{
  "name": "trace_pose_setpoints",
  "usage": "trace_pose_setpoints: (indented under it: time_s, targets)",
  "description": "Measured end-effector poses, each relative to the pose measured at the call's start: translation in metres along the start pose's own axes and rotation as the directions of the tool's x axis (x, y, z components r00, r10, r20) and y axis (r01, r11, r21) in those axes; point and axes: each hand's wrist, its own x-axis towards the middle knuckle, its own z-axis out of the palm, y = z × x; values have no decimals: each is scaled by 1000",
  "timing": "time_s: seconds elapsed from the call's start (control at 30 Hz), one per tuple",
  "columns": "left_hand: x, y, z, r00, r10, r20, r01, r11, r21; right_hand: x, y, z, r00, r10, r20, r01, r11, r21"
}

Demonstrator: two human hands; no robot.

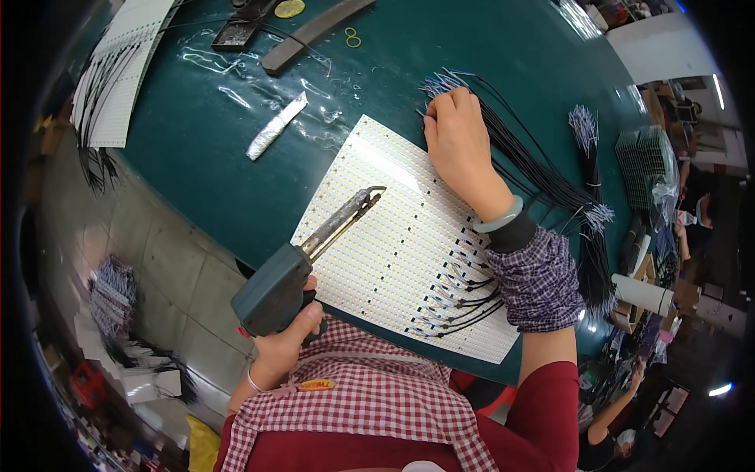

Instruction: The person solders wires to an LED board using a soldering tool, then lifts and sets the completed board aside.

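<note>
My left hand (pixel 292 338) is wrapped round the grip of a dark green soldering gun (pixel 273 289). The gun's metal tip hangs over a white LED board (pixel 354 228) that lies slantwise before me. Several short black wires with pale ends are attached in a row near the board's lower right part. Beyond the board's upper right edge, my right hand (pixel 458 138) is closed at the stripped ends of a bundle of black wires (pixel 515 149). Its fingertips are partly hidden, but they appear to pinch wire there.
A foil-wrapped stick (pixel 277 126), a grey bar (pixel 314 38) and yellow rubber bands (pixel 352 37) lie on the green table (pixel 212 212). Another wired board (pixel 118 94) overhangs the left edge. More wire bundles (pixel 595 236) and a stack of green boards (pixel 645 161) stand at right; people work beyond.
</note>
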Motion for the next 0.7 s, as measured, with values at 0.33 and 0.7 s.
trace_pose_setpoints:
  time_s: [0.33, 0.7]
  targets:
    - [2, 1, 15, 1000, -10, 22, 10, 999, 41, -67, -16, -65, 906, 315, 284, -424, 638, 643]
    - [-4, -12, 36, 976, -99, 196, 57, 976, 210, -156, -10, -73, 879, 457, 140, -454, 705, 545]
